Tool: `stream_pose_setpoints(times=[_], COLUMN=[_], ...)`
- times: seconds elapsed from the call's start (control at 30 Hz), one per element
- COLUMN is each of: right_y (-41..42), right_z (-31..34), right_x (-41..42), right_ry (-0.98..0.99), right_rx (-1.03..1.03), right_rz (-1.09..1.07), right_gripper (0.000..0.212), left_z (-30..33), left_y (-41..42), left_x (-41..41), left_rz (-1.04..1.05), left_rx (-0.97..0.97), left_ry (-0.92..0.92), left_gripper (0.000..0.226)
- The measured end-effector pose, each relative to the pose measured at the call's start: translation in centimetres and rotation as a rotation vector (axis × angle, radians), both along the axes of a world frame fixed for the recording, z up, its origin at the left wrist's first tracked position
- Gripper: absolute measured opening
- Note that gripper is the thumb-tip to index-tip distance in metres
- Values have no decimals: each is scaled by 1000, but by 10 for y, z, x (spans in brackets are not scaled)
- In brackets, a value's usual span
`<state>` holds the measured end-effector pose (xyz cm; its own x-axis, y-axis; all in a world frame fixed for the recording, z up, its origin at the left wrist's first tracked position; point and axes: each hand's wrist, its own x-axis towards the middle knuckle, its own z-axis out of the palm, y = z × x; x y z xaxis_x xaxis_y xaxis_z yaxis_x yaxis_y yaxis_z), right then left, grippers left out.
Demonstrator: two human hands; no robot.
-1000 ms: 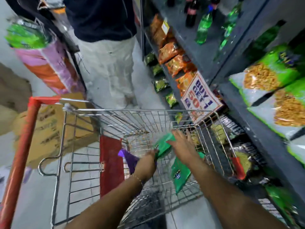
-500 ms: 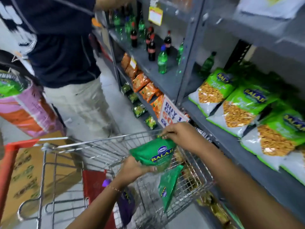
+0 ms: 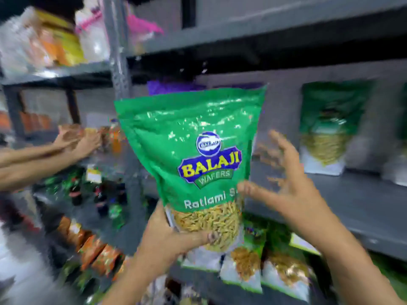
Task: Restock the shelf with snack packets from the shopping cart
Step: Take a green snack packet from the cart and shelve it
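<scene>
Green and glossy, the snack packet (image 3: 193, 159) stands upright in mid-air in front of the grey metal shelf (image 3: 356, 201), its label reading "BALAJI WAFERS" with a clear window of thin yellow sticks at the bottom. The left hand (image 3: 174, 236) grips the packet by its lower edge, fingers curled under the base and the thumb pressed across the clear window. The right hand (image 3: 286, 183) is just beside the packet's right edge, palm turned toward it, fingers spread wide and blurred; whether the thumb tip touches the bag cannot be told. A purple packet (image 3: 174, 86) peeks out behind the top of the green one. On the shelf to the right, another green packet (image 3: 328, 128) stands upright against the back wall. Below, on the next level, lie green-and-white packets (image 3: 244, 267) with a yellow snack showing. To the left, another person's two hands (image 3: 77, 139) reach toward a neighbouring shelf bay, above dark bottles (image 3: 99, 194) and orange packets (image 3: 97, 252).
</scene>
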<state>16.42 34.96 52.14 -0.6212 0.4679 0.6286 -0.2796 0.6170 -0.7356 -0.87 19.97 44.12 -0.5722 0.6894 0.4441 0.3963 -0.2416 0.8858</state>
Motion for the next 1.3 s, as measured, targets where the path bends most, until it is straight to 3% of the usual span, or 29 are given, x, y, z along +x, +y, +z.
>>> stream_pose_setpoints(times=[0.07,0.17,0.33,0.47,0.57,0.67,0.77,1.0,1.13,1.3], right_y=[17,44,106,150,178,197,211,236,237,231], right_z=[-13,-21,-30,-40,-48,-45,-39,-41,-41,-38], right_x=[33,76,156,200,224,237,242,243,243,245], right_ry=[-69,-35,69,12,-45,-106,-167,-157,-159,-184], right_rx=[-27,-59,-145,-189,-203,-247,-228,-282,-302,-292], right_rz=[-17,-97,-367,-545,-650,-658,-685,-760,-770,-784], right_gripper=[114,84,81,77,78,72,82,83,99,102], left_z=[33,63,76,77,76,76,75,74,74,74], left_y=[39,105,204,263,297,317,335,364,371,369], left_x=[18,55,126,167,194,214,223,229,231,227], left_rz=[-129,-304,-526,-662,-712,-713,-686,-722,-760,-706], left_rx=[91,188,73,-47,-121,-178,-181,-222,-226,-267], left_ry=[11,-38,-56,-47,-56,-115,-124,-133,-137,3], left_gripper=[81,91,103,98,92,69,48,47,46,43])
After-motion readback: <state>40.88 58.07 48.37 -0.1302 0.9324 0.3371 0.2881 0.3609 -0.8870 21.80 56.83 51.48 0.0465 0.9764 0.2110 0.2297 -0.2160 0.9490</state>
